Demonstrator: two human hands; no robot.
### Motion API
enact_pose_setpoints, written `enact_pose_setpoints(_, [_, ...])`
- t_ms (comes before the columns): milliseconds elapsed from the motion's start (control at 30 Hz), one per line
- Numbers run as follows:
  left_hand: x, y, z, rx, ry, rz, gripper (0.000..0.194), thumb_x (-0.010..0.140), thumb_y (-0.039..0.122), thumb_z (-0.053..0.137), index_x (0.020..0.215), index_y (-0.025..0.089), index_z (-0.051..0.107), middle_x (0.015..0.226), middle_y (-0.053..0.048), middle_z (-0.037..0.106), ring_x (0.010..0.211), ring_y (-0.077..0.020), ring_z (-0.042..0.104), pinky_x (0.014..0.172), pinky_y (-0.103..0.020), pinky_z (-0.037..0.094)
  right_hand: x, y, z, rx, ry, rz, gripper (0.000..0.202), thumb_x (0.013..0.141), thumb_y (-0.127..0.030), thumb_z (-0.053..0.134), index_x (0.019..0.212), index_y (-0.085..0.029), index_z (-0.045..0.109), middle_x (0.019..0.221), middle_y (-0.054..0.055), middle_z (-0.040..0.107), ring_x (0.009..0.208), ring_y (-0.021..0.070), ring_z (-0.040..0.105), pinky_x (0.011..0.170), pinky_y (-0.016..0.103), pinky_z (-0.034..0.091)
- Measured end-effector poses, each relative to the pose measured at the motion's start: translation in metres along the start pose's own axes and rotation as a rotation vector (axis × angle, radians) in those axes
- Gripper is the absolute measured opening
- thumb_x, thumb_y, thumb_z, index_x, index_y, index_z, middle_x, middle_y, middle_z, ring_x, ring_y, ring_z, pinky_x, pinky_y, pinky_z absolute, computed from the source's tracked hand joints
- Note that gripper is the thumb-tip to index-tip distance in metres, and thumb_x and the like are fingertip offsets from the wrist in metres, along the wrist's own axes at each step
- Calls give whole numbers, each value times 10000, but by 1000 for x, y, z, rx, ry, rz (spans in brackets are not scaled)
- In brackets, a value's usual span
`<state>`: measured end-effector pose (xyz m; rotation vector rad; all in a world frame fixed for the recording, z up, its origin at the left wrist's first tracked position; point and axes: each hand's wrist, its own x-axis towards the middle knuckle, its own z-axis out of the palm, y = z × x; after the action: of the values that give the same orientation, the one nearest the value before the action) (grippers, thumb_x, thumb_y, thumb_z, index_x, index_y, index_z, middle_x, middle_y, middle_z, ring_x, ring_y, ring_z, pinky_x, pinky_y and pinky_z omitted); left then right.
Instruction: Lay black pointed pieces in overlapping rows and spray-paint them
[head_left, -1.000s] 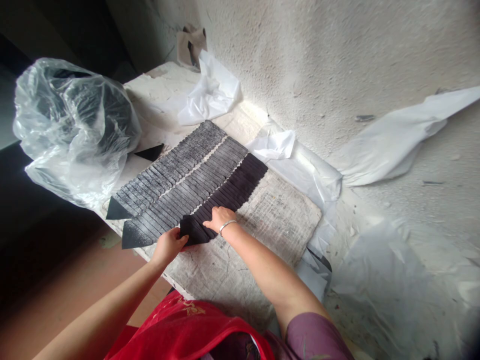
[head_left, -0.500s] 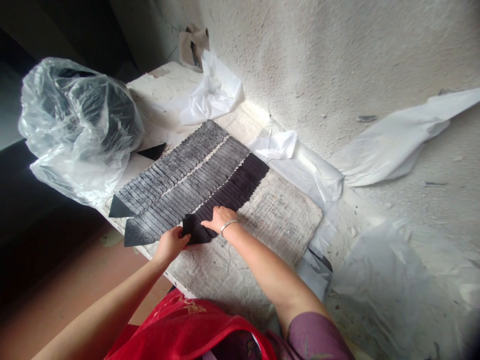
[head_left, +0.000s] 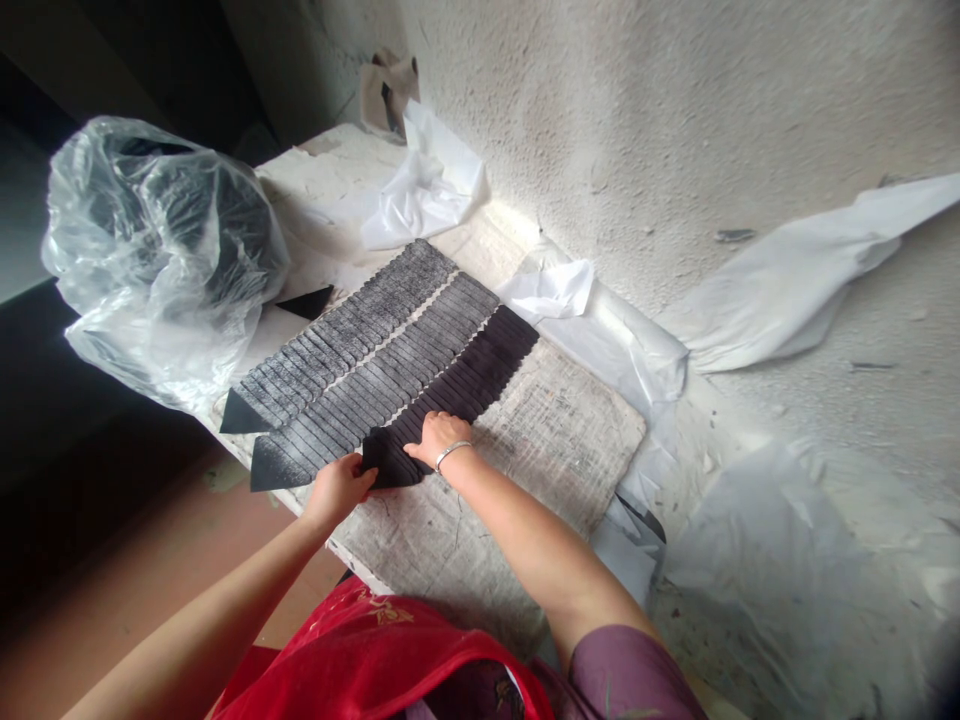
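Three slanting rows of overlapping thin dark pieces lie side by side. The far row (head_left: 341,330) and the middle row (head_left: 405,350) are dusted with white powder, while the near row (head_left: 502,350) is plain black. My left hand (head_left: 339,487) is closed, pinching the edge of a flat black piece (head_left: 384,462) at the near row's front end. On top of the same row rests my right hand (head_left: 441,437), fingers curled and thumb pointing toward that piece. What lies under its fingers is partly hidden.
Beneath the rows is a worn cloth-covered board (head_left: 562,420) on a pale table. A clear plastic bag (head_left: 161,260) with dark contents bulges at left, beside a loose black piece (head_left: 306,302). White plastic sheeting (head_left: 427,190) lies along the rough wall (head_left: 675,120).
Very little differs. Both hands keep their hold at the near row's front end, and the black piece there sits slightly lower against the row.
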<state>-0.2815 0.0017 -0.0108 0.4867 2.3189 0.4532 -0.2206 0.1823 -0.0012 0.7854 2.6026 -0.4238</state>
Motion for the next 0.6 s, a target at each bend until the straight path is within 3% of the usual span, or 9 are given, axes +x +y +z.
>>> enact_pose_setpoints(167, [0,-4,0,-52,-48,-28,183,756,353,505,656,201,489,495,49,569,472,-128,584,480,-208,352,0,-1,1,-8,-17,6,690,607,-597,658,1065,-86,592,1013,186,641,914,277,621,754,375,493])
enact_pose_setpoints(400, [-1,-3,0,2,-22,-5,203,759,354,492,627,201,481,490,39,565,483,-132,567,508,-220,354,-4,-1,-5,-12,-23,5,655,636,-598,660,1051,-97,583,1011,177,634,928,276,614,773,372,482])
enact_pose_setpoints(600, [-1,-1,0,82,-7,16,203,762,352,484,624,203,472,499,27,565,527,-135,553,527,-220,336,-27,-4,-8,65,33,-153,258,841,-375,555,1009,-179,552,1003,93,614,928,183,602,785,277,448])
